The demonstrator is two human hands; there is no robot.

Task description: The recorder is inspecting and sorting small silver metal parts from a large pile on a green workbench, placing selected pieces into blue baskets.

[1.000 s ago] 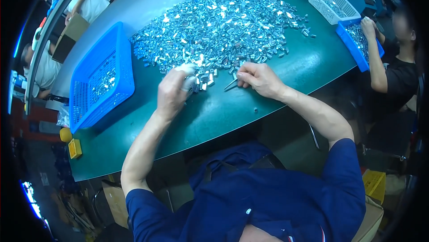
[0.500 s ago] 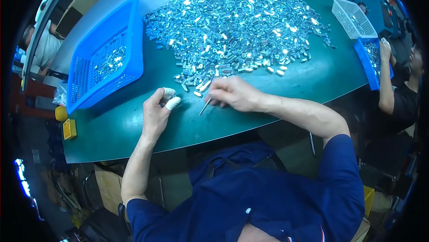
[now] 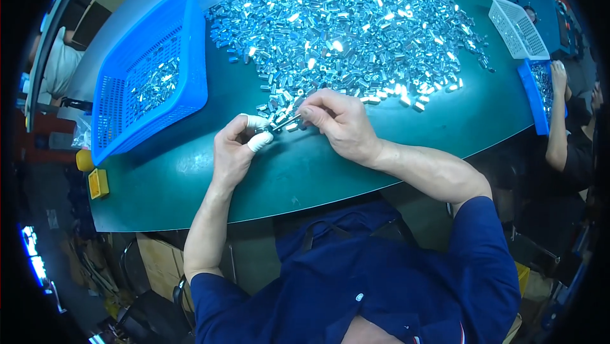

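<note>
My left hand [image 3: 232, 152], with white covers on its thumb and forefinger tips, is closed in a pinch around a small shiny metal piece, mostly hidden by the fingers. My right hand [image 3: 348, 129] grips a thin metal rod [image 3: 287, 122] between thumb and forefinger. The rod slants down to the left, its tip at the left fingertips; whether it enters the piece I cannot tell. Just beyond both hands spreads a big heap of small silvery metal pieces [image 3: 356, 42], several of them hollow, on the green tabletop [image 3: 184, 194].
At the left stands a blue perforated basket [image 3: 199, 64] holding some metal pieces. Small yellow containers [image 3: 98, 184] sit at the table's left edge. Far right are a white basket [image 3: 513, 23] and a blue tray [image 3: 540, 124], where another person's hand [image 3: 558, 77] works.
The rod in my right hand has swung up and over to the left fingertips; before, it pointed down toward the table, apart from them. The left hand has shifted slightly right. The view has moved a little.
</note>
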